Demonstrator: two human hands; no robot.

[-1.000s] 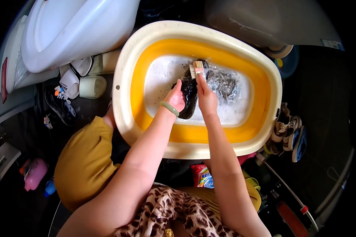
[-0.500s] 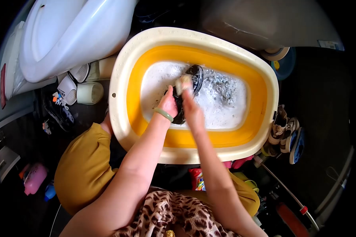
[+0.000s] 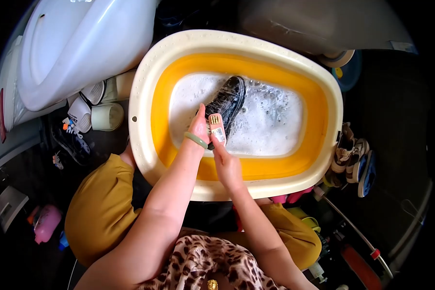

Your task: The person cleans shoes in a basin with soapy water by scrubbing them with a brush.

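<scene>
A wet black shoe (image 3: 231, 99) with laces lies tilted in the foamy water of a yellow basin (image 3: 237, 60) with a cream rim. My left hand (image 3: 199, 126), a pale green bangle at its wrist, grips the shoe near the heel end; its fingers are partly hidden. In my right hand (image 3: 228, 166) is a small pink scrub brush (image 3: 217, 126) with a white label on its back. The brush is over the heel end of the shoe, close beside my left hand. Its bristles show only a little, on the left side.
A white washbasin (image 3: 87, 43) stands at the upper left, with slippers (image 3: 94, 113) below it. Several worn shoes (image 3: 350, 154) sit right of the basin. A metal pole (image 3: 353, 227) slants at lower right, and a pink bottle (image 3: 47, 223) lies at lower left.
My right hand has moved down and toward me, bringing the brush from the shoe's middle to its heel end. The brush is no longer blurred, and more of the shoe's upper shows.
</scene>
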